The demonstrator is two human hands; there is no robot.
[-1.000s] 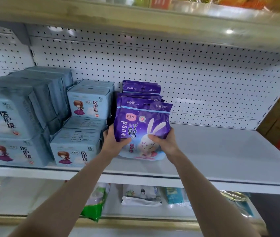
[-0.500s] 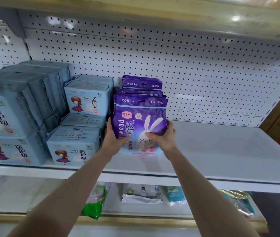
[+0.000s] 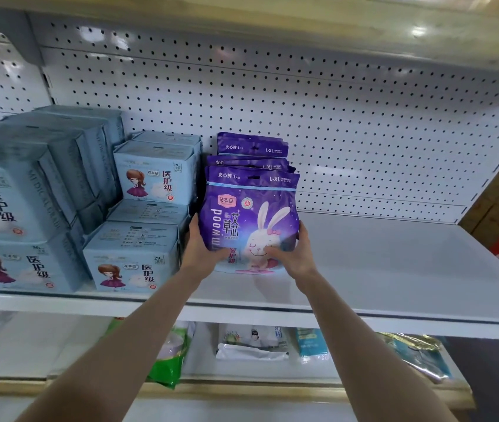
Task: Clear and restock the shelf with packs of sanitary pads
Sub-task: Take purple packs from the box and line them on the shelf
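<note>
Both hands hold the front purple pack [image 3: 249, 220]. The left hand [image 3: 202, 248] curls round its lower left edge with the thumb across the face, and the right hand [image 3: 297, 254] grips the lower right corner the same way. The pack stands upright on the shelf [image 3: 394, 269]. Its base seems to touch the board, though the hands hide part of that edge. Just behind it stands a short row of matching purple packs [image 3: 253, 147], running back towards the pegboard [image 3: 333, 117].

I judge the restocking partly done. The left part of the shelf holds light blue packs [image 3: 132, 260], stacked two high in several rows, just beside the purple row. To the right of the purple row only the shelf's white board shows, so most of the filling looks left to do.

Below, the lower shelf [image 3: 44, 351] carries a green pouch [image 3: 169, 357], a white pack [image 3: 251, 345], a teal pack [image 3: 312, 345] and a foil bag [image 3: 419, 354].
</note>
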